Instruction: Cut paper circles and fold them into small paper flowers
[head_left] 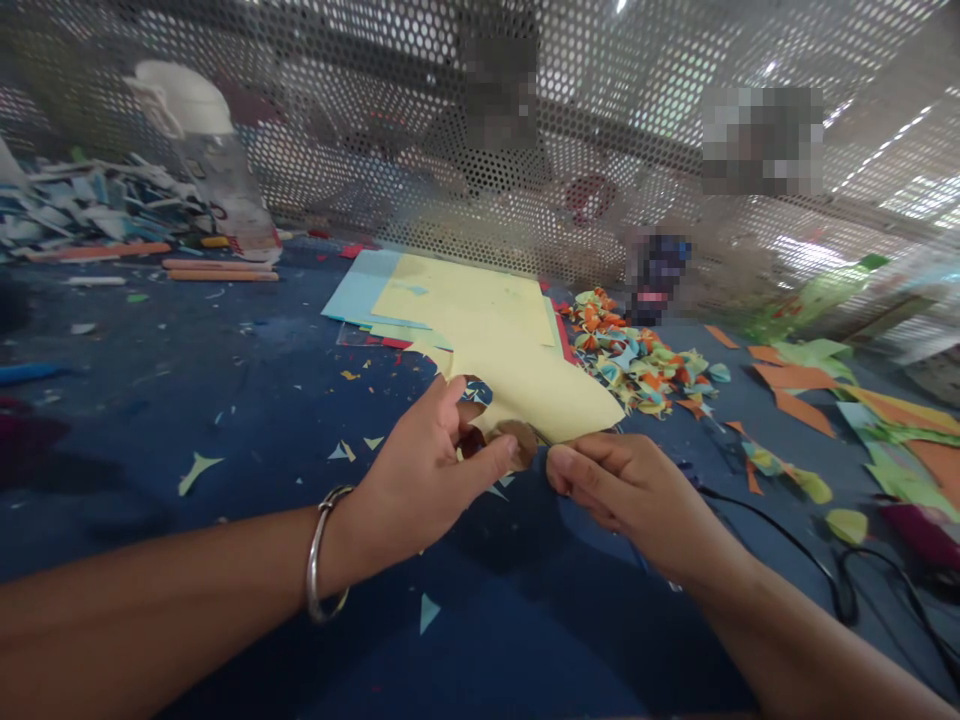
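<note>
A sheet of pale yellow paper (536, 385) is held up off the table, with a piece cut out along its near left edge. My left hand (439, 455) grips that edge, its thumb pressing a small round brown disc (517, 440) against the paper. The disc's material cannot be made out. Just right of the disc, my right hand (622, 490) is closed in a pinch on a thin dark tool (541, 438). Only the tool's tip shows at the disc's edge, so its kind is unclear.
Stacked yellow and blue sheets (465, 290) lie behind my hands. Small folded paper pieces (637, 355) are heaped to their right, orange strips (799, 380) beyond. A bottle (214, 160) stands back left by pencils (221, 270). A perforated metal screen (360, 130) borders the blue table (262, 630); a black cable (787, 530) lies right.
</note>
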